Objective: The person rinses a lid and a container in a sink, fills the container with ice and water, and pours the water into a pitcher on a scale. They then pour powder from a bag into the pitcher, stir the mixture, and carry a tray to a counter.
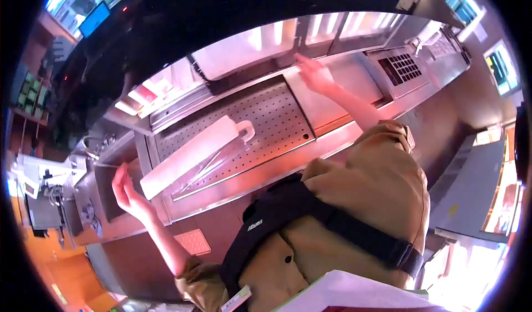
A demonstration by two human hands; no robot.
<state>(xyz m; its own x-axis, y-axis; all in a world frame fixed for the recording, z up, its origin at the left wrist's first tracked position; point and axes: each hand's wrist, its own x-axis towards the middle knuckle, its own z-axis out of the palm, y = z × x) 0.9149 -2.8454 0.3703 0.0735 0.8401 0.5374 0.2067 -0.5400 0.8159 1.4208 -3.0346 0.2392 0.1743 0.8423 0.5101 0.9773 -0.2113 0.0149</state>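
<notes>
Spanning the view from lower left to upper right, a stainless steel counter (pixel 260 181) makes up the largest item, with a raised mirrored back wall (pixel 244 51) along its far edge. Next in size is the person's tan jacket (pixel 377 190), filling the lower middle, crossed by a black strap (pixel 332 223) with a buckle at its right end. Set into the counter is a perforated steel panel (pixel 277 115), dotted with small holes. Lying slantwise across that panel is a long white board (pixel 191 154) with a rounded loop handle (pixel 247 129) at its upper end; clear wrinkled film (pixel 208 168) shows just beside its near edge. To the right of the perforated panel sits a plain steel panel (pixel 354 84), and further right a dark gridded vent (pixel 404 67). A white sheet (pixel 354 292) occupies the bottom edge. A small pink textured mat (pixel 194 240) lies low on the counter front. The left hand (pixel 128 193) is spread loosely, fingers straight, gripping nothing, just beside the lower end of the white board; contact cannot be told. The right hand (pixel 313 73) is flat with fingers extended, empty, over the plain panel near the back wall, well apart from the board.
</notes>
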